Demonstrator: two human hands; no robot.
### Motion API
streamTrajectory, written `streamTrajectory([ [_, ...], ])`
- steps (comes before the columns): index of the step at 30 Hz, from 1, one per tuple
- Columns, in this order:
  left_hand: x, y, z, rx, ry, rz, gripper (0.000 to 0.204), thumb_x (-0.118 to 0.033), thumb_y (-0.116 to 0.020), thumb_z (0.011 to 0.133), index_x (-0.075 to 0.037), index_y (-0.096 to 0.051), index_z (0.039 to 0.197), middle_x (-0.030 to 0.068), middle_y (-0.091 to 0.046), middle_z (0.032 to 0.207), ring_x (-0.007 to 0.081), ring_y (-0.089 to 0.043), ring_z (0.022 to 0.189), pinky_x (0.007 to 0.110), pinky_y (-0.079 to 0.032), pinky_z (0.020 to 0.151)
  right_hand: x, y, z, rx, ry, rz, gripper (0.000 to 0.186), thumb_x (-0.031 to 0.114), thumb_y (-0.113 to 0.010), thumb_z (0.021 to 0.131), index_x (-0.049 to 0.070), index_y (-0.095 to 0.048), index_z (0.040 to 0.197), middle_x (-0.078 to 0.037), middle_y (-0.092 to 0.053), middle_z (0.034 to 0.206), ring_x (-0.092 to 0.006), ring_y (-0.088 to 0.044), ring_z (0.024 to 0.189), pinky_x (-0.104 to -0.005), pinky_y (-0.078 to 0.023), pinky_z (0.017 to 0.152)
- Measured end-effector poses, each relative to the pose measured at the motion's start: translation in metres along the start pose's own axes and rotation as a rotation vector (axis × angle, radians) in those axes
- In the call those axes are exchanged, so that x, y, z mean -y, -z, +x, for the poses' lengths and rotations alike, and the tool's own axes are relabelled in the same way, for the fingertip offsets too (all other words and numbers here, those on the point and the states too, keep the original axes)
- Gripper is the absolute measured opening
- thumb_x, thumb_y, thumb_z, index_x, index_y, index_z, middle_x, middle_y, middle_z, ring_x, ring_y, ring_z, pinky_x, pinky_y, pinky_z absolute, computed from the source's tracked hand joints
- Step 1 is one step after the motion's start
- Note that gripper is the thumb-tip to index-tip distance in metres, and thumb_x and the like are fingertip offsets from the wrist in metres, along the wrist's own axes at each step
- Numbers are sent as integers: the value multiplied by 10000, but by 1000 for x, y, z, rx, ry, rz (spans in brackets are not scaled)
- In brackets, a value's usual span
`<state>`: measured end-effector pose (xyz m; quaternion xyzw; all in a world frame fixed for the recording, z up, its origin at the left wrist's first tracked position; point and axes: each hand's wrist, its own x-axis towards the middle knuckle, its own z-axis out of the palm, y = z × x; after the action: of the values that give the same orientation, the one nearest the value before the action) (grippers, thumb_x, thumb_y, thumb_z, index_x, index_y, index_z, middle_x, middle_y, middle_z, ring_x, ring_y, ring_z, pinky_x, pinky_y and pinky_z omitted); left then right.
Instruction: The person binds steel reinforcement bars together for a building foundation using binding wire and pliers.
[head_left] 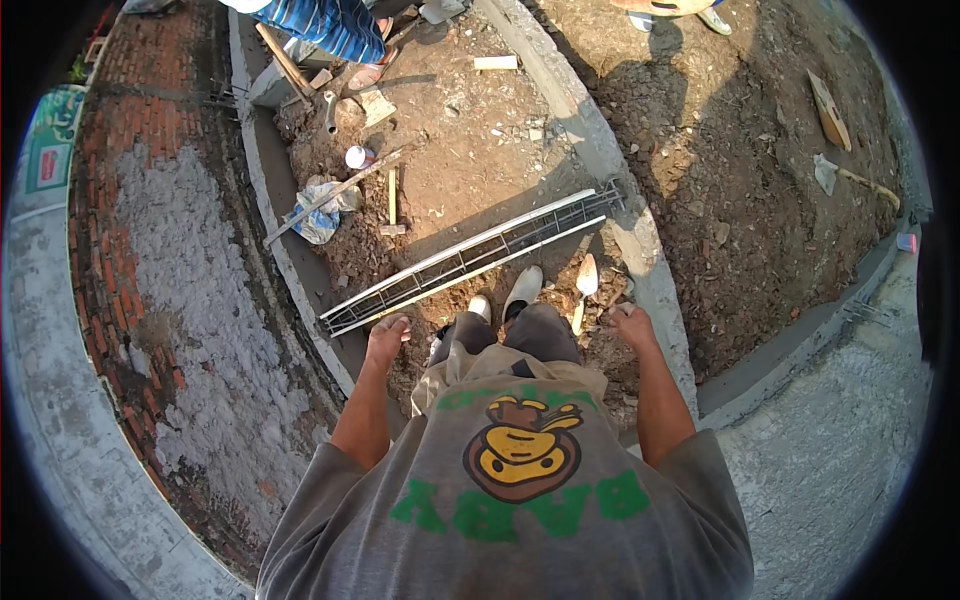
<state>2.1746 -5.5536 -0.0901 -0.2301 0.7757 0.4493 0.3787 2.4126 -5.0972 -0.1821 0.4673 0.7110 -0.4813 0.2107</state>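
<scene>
My left hand hangs at my left side with its fingers curled in. No object shows in it. It is nearest the left end of a long rebar cage set between two pale boards, which spans the trench across in front of my feet. My right hand hangs on the other side, its fingers also bent inward, and nothing can be seen in them. A trowel with a pale handle stands or lies on the soil between my right shoe and that hand, apart from the fingers.
A hammer, a white tub, plastic bags and a wooden strip lie beyond the cage. Concrete beams border the dirt. A person in blue patterned clothing is at the top left; another person's feet show top right.
</scene>
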Motion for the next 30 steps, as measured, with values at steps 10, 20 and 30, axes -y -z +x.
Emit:
streamTrajectory([
  [10, 12, -18, -6, -24, -36, -13, 393, -234, -588, 887, 51, -579, 1157, 58, -647, 905, 125, -603, 788, 260, -498, 714, 164, -80, -43, 446, 396, -458, 400, 349, -568, 845, 59, -631, 1113, -217, -626, 1088, -374, -581, 1040, -400, -449, 909],
  [20, 26, 6, -40, -240, -29, -194, 381, -177, -576, 893, 71, -536, 1179, 68, -637, 920, 134, -605, 801, 276, -505, 723, 110, 22, 22, 198, 183, -482, 339, 319, -563, 816, 63, -681, 1004, -241, -644, 1013, -371, -613, 975, -409, -469, 864],
  [30, 131, 26, 41, 6, -40, -207, 382, -219, -592, 868, 63, -599, 1125, 120, -673, 978, 181, -636, 858, 288, -498, 775, 92, 52, 52, -110, 143, -228, 288, 294, -604, 817, 31, -683, 903, -144, -658, 722, -259, -640, 682, -363, -479, 654],
])
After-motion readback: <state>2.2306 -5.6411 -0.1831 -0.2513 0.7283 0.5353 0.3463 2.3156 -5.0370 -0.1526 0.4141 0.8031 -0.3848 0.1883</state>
